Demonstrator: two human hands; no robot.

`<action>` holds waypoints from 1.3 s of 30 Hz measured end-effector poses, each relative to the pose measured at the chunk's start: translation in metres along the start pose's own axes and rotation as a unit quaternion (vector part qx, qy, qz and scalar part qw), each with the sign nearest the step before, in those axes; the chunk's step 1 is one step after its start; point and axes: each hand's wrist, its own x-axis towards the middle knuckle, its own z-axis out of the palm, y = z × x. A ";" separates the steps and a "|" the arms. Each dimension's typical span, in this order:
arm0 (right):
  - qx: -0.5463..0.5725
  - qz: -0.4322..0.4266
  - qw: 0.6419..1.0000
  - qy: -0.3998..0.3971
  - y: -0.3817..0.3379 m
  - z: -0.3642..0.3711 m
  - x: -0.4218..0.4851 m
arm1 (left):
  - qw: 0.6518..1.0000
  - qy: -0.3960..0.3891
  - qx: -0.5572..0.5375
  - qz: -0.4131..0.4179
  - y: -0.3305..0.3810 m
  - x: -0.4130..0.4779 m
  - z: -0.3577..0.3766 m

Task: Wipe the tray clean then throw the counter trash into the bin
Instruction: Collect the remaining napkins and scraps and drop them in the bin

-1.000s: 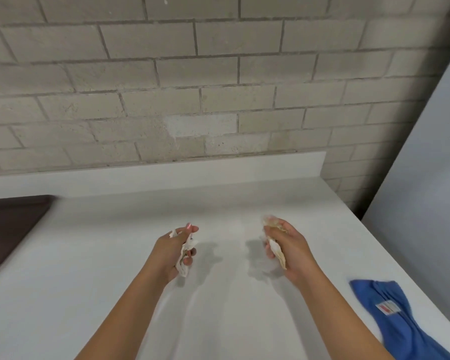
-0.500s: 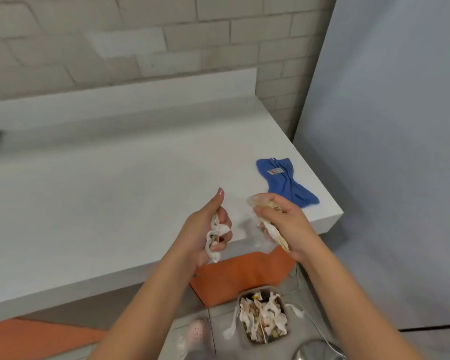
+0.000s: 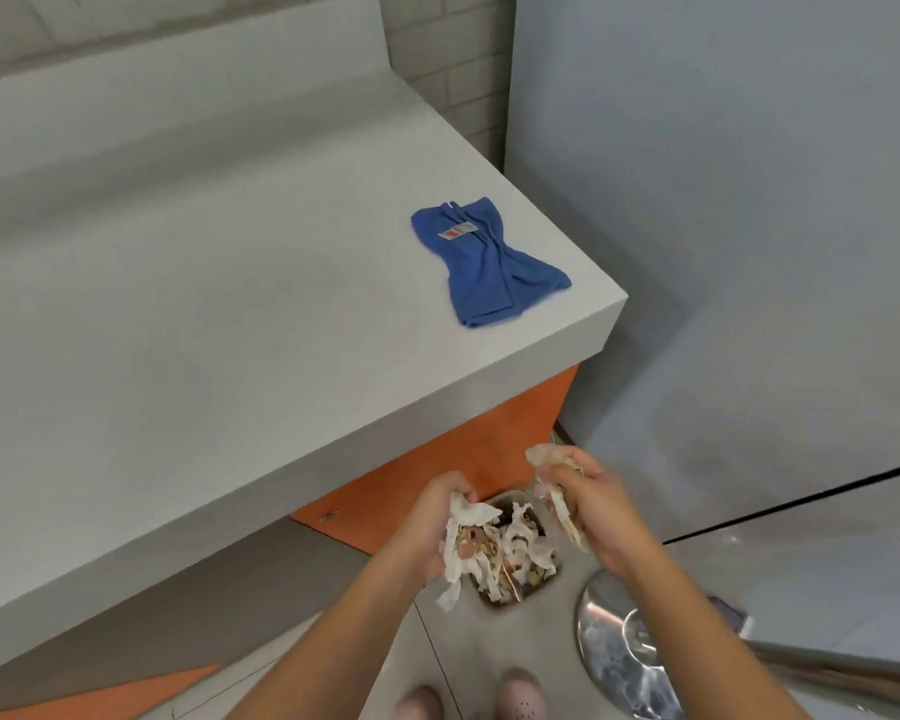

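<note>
Left hand [image 3: 432, 527]: clenched round white tissue [image 3: 463, 517], above heaped floor bin [image 3: 500, 601] off bench's [image 3: 178, 330] front right corner. Right hand [image 3: 601, 509]: gripping crumpled wrapper [image 3: 557, 504], over bin's right rim. Risks spill onto floor: bin full, opening small, tissue strips dangling outside rim.

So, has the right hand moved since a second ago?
Yes: the right hand, gripping trash, came off the counter, past its front edge, and is now above the bin.
</note>
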 end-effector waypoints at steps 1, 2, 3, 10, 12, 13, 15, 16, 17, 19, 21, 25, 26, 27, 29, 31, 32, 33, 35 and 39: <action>-0.003 0.008 1.000 0.015 0.022 -0.002 0.012 | 1.000 0.011 0.013 -0.010 -0.011 0.020 -0.004; -0.011 0.016 0.999 0.031 0.046 -0.004 0.025 | 0.999 0.026 0.020 -0.024 -0.024 0.042 -0.007; -0.021 0.024 0.998 0.046 0.072 -0.006 0.039 | 0.998 0.037 0.020 -0.038 -0.037 0.064 -0.010; -0.023 0.111 0.985 0.132 0.254 -0.027 0.158 | 0.987 0.160 0.016 -0.022 -0.132 0.243 -0.025; -0.054 0.103 0.983 0.140 0.299 -0.034 0.191 | 0.979 0.204 0.014 0.006 -0.157 0.289 -0.026; -0.085 0.086 0.983 0.138 0.317 -0.036 0.204 | 0.975 0.217 0.042 0.027 -0.168 0.308 -0.028; -0.202 0.042 0.973 0.100 0.355 -0.040 0.228 | 0.945 0.226 0.213 0.101 -0.202 0.351 -0.039; -0.292 0.007 0.953 0.084 0.375 -0.042 0.237 | 0.906 0.217 0.331 0.153 -0.219 0.368 -0.047; -0.378 -0.033 0.923 0.061 0.392 -0.044 0.242 | 0.853 0.205 0.431 0.210 -0.236 0.380 -0.056; -0.515 -0.078 0.854 0.009 0.425 -0.042 0.241 | 0.739 0.154 0.592 0.281 -0.266 0.392 -0.069; -0.585 -0.062 0.809 -0.012 0.450 -0.042 0.241 | 0.637 0.137 0.699 0.294 -0.286 0.395 -0.077; -0.662 0.011 0.743 -0.104 0.450 -0.044 0.250 | 0.597 0.107 0.754 0.254 -0.306 0.402 -0.092; -0.669 0.036 0.733 -0.116 0.446 -0.043 0.253 | 0.585 0.090 0.767 0.247 -0.308 0.404 -0.094; -0.668 0.062 0.732 -0.119 0.442 -0.042 0.256 | 0.579 0.072 0.780 0.226 -0.309 0.407 -0.095; -0.663 0.091 0.733 -0.119 0.444 -0.039 0.263 | 0.568 0.057 0.805 0.161 -0.308 0.416 -0.094; -0.677 0.102 0.718 -0.124 0.443 -0.037 0.266 | 0.544 0.054 0.832 0.098 -0.303 0.424 -0.086; -0.687 0.103 0.708 -0.127 0.443 -0.037 0.267 | 0.540 0.051 0.838 0.069 -0.301 0.428 -0.083; -0.692 0.104 0.703 -0.129 0.443 -0.036 0.268 | 0.541 0.048 0.838 0.046 -0.300 0.432 -0.081; -0.680 0.110 0.712 -0.138 0.440 -0.035 0.269 | 0.540 0.043 0.840 0.022 -0.297 0.436 -0.080; -0.628 0.089 0.758 -0.151 0.438 -0.041 0.277 | 0.542 0.049 0.839 0.001 -0.292 0.437 -0.078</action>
